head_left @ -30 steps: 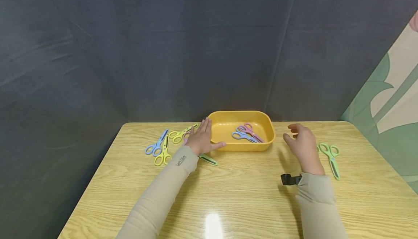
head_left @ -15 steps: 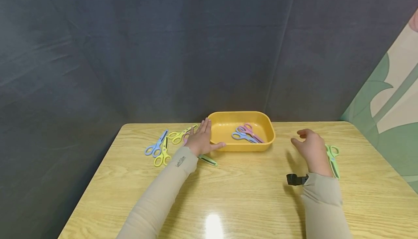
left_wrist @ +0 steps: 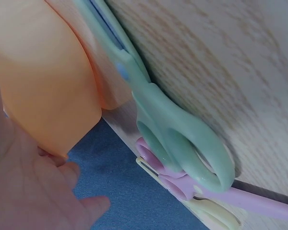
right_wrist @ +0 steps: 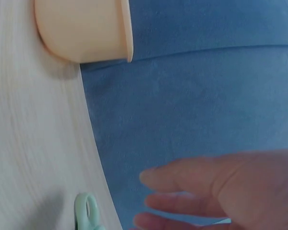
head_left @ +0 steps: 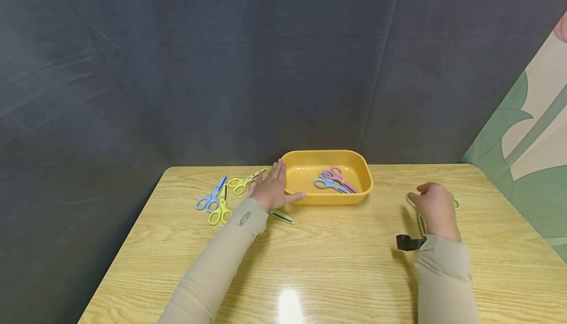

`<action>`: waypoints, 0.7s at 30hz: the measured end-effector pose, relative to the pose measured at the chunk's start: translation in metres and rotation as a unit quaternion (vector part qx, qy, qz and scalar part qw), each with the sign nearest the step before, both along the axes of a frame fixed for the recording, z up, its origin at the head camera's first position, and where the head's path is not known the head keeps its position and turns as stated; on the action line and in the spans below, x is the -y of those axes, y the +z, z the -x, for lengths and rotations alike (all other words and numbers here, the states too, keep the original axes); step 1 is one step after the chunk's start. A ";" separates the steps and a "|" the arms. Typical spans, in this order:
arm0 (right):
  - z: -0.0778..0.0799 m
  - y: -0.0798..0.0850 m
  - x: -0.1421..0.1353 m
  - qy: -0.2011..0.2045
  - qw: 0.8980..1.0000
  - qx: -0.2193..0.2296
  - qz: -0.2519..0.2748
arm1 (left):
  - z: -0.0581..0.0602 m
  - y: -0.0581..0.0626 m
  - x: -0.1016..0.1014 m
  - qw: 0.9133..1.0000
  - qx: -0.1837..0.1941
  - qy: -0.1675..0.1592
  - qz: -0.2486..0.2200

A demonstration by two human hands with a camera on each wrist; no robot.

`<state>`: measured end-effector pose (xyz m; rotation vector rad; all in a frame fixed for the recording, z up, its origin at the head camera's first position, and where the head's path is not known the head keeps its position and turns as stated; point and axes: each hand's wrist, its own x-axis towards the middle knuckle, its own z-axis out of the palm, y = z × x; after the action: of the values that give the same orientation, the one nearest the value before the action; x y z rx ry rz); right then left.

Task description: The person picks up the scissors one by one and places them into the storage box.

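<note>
My left hand (head_left: 272, 189) lies against the left end of a yellow plastic bin (head_left: 328, 199), fingers straight and thumb spread along its front. In the bin lie blue scissors (head_left: 326, 183) and pink scissors (head_left: 347, 185). Green scissors (left_wrist: 187, 115) and purple scissors (left_wrist: 254, 201) lie by the left hand, which partly covers them in the head view. My right hand (head_left: 436, 208) hovers over the table's right side with loosely bent fingers and nothing held. Under it are two green scissors, one left (head_left: 421, 224) and one right (head_left: 457, 204), both partly hidden.
Left of the bin, blue scissors (head_left: 212, 196), yellow scissors (head_left: 220, 210) and another yellow pair (head_left: 243, 183) lie on the wooden table (head_left: 336, 265). A dark curtain (head_left: 274, 68) hangs along the back edge.
My right hand has moved to the right and slightly toward me, now covering much of the right green scissors and uncovering part of the left ones. The left hand and bin stay put.
</note>
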<state>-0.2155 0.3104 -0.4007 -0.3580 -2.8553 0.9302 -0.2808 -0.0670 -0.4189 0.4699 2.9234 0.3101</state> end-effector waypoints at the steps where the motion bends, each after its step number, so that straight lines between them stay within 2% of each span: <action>1: -0.001 0.000 -0.001 0.000 1.000 0.007 -0.002 | 0.000 0.000 0.000 1.000 0.000 0.000 -0.001; 6: -0.002 -0.001 -0.008 0.002 0.999 0.047 -0.011 | 0.000 0.000 0.000 1.000 0.001 0.003 -0.006; 9: -0.004 -0.003 -0.011 -0.006 0.998 0.069 0.003 | 0.000 0.000 0.000 1.000 0.000 0.003 -0.004; 13: -0.005 -0.007 -0.013 -0.019 0.996 0.081 0.018 | 0.001 -0.001 0.000 1.000 -0.001 0.002 -0.005; 21: -0.004 -0.008 -0.016 -0.009 0.995 0.097 -0.002 | 0.000 0.002 0.000 1.000 -0.001 -0.005 -0.010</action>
<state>-0.2112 0.3264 -0.4087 -0.4990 -3.0221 0.9361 -0.2806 -0.0674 -0.4172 0.4872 2.9211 0.3386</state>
